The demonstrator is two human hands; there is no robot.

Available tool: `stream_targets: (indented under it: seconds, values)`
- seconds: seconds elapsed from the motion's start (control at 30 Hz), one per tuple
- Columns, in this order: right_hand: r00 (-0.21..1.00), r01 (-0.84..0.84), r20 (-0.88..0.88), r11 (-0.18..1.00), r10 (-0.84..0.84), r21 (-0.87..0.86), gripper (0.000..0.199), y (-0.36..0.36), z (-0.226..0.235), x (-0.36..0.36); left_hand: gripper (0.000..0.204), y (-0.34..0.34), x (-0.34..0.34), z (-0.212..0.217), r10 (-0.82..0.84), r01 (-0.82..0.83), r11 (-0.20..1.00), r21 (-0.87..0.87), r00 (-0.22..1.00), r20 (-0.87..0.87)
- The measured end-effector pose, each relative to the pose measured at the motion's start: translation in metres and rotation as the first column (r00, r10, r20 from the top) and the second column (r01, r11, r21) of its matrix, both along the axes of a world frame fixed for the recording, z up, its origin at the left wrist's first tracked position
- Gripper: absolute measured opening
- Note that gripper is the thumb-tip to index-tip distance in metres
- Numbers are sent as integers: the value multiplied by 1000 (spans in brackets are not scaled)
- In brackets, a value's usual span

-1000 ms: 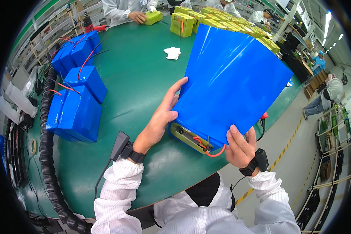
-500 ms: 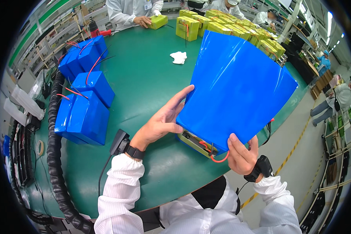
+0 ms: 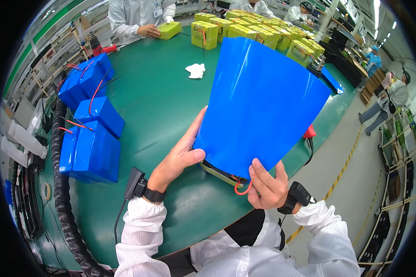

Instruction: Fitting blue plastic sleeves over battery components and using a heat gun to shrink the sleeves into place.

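Note:
A wide, glossy blue shrink-wrap sleeve [image 3: 259,111] stands in front of me, over a yellow-green battery pack [image 3: 219,175] whose lower end peeks out beneath it. The sleeve's flared far edge hides most of the pack. My left hand [image 3: 178,157] is closed on the left side, its thumb near the lower corner and its fingers partly hidden behind. My right hand [image 3: 269,185] pinches the lower right edge, fingertips pressed on the blue film. Beside those fingers, a red wire [image 3: 239,191] loops out of the pack's end.
Blue-wrapped battery packs [image 3: 97,150] stand at the left beside a black ribbed hose [image 3: 62,203]. Yellow-green packs [image 3: 204,35] fill the far side, where a co-worker's hand [image 3: 149,31] touches one. A white crumpled piece [image 3: 195,70] lies mid-table. A red-handled tool [image 3: 310,132] sits right.
The view has shifted, so the table's contents appear displaced. The sleeve now covers more of the pack's near end, and less of the red wire shows. Both hands keep their hold.

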State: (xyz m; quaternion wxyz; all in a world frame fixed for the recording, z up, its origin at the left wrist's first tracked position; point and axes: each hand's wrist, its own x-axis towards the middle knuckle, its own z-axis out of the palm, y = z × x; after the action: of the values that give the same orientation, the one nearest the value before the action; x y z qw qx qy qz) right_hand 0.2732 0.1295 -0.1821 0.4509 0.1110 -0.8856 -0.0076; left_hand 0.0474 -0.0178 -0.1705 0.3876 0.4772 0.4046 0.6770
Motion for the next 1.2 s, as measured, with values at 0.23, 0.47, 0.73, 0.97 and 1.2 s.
stream_targets:
  seconds: [0.23, 0.47, 0.73, 0.97, 1.2]
  values:
    - [997, 68, 21, 997, -67, -30, 38, -19, -10, 6, 101, 4, 4, -2, 82, -87, 994, -68, 994, -67]
    - [904, -306, -370, 928, 214, -211, 44, 9, -24, 3, 100, -3, -4, -13, 25, -36, 991, -128, 996, -87]
    - [971, -237, -208, 364, 119, -901, 51, 30, 23, -5, 99, -1, -4, -13, 3, -15, 994, -104, 993, -117]
    - [955, -260, 47, 900, 294, -349, 15, 72, 187, -35, 99, -6, -6, -15, -10, -1, 993, -121, 996, -94]
    - [298, -142, 953, 984, -58, 105, 12, 49, 292, -94, 101, 0, -11, -15, -46, 37, 986, -164, 998, -51]
